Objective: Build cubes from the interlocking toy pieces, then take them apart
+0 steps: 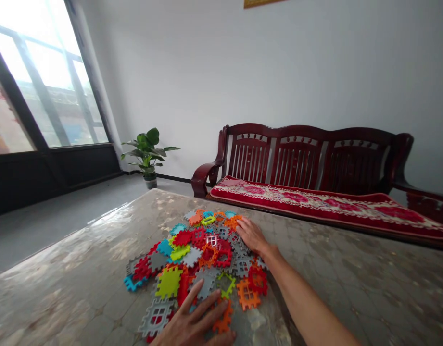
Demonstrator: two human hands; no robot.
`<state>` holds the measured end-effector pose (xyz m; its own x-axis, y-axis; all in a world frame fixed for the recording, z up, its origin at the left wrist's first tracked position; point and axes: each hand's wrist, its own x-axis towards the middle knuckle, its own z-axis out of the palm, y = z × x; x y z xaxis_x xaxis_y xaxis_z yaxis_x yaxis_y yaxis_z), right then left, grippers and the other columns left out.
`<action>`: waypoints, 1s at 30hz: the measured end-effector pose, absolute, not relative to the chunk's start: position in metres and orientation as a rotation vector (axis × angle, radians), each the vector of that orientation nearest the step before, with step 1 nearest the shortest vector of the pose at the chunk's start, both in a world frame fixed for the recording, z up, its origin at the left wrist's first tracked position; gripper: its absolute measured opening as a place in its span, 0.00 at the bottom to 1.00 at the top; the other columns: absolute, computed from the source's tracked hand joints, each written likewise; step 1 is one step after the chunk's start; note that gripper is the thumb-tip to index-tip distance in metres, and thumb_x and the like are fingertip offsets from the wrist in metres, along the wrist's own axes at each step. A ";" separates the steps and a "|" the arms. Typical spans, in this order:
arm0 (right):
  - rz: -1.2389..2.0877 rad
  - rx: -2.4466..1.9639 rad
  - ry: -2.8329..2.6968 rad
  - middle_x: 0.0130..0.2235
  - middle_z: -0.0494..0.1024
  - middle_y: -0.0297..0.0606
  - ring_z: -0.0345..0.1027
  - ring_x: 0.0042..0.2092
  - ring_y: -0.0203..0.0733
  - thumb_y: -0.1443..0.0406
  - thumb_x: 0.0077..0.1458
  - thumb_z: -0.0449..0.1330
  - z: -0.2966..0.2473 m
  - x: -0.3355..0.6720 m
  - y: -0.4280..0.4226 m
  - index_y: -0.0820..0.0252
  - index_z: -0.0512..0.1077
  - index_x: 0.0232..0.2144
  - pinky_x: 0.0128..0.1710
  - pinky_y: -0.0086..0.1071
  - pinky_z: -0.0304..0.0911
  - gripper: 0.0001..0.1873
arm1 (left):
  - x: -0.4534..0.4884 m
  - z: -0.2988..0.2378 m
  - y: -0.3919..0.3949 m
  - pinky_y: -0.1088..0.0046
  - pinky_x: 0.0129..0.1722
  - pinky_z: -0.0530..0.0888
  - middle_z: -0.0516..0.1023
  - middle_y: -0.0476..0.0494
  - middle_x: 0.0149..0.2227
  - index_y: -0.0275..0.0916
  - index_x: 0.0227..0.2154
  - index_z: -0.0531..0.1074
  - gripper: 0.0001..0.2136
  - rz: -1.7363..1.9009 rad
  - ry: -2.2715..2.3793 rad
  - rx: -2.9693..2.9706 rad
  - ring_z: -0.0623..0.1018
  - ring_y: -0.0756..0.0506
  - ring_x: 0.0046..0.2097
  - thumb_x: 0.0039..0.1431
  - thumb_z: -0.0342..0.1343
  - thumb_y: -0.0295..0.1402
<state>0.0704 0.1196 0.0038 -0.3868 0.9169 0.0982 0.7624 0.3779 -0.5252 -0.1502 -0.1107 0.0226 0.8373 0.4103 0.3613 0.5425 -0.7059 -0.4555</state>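
Note:
A heap of flat, toothed plastic tiles (203,254) in red, orange, grey, blue and lime lies on a glossy patterned table (80,274). My left hand (194,324) rests flat on the near edge of the heap, fingers spread over a grey tile (206,281) and an orange one (224,321). My right hand (250,234) reaches across to the far right side of the heap, palm down, fingers lying on grey and orange tiles. Neither hand grips anything.
A dark red wooden bench (315,163) with a red floral cushion (325,204) stands just behind the table. A potted plant (149,154) sits on the floor by the wall. Large windows (37,81) fill the left side.

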 end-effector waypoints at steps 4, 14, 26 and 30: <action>0.597 -1.440 -2.190 0.66 0.59 0.37 0.46 0.67 0.47 0.48 0.64 0.44 -0.001 0.052 0.117 0.50 0.66 0.59 0.67 0.46 0.38 0.28 | -0.159 0.044 -0.118 0.54 0.68 0.41 0.71 0.52 0.58 0.55 0.55 0.65 0.20 -0.218 -0.789 -2.529 0.68 0.46 0.59 0.61 0.55 0.33; 0.751 -1.327 -1.811 0.63 0.64 0.41 0.56 0.63 0.43 0.46 0.63 0.28 0.005 0.076 0.105 0.58 0.61 0.62 0.62 0.41 0.53 0.39 | -0.164 0.068 -0.129 0.53 0.67 0.50 0.63 0.51 0.64 0.58 0.62 0.57 0.26 -0.228 -1.021 -2.832 0.62 0.41 0.65 0.61 0.54 0.38; 0.017 -1.776 -2.091 0.63 0.64 0.43 0.55 0.64 0.50 0.55 0.59 0.47 -0.026 0.238 -0.016 0.57 0.67 0.58 0.64 0.47 0.49 0.28 | -0.002 0.021 -0.083 0.38 0.63 0.48 0.56 0.37 0.67 0.48 0.65 0.54 0.34 -0.313 -1.285 -2.945 0.53 0.31 0.68 0.59 0.46 0.56; -0.068 -1.816 -2.104 0.62 0.66 0.42 0.57 0.63 0.49 0.56 0.61 0.45 -0.022 0.250 -0.032 0.56 0.67 0.58 0.62 0.45 0.52 0.27 | -0.009 0.015 -0.062 0.39 0.64 0.43 0.58 0.37 0.66 0.49 0.64 0.58 0.32 -0.344 -1.393 -2.811 0.56 0.33 0.67 0.59 0.46 0.56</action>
<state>0.2504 -0.0317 -0.0221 -0.1096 0.9481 0.2986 0.9653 0.1732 -0.1956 -0.0092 -0.0620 0.0154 0.5866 0.7878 0.1875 0.7847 -0.6102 0.1090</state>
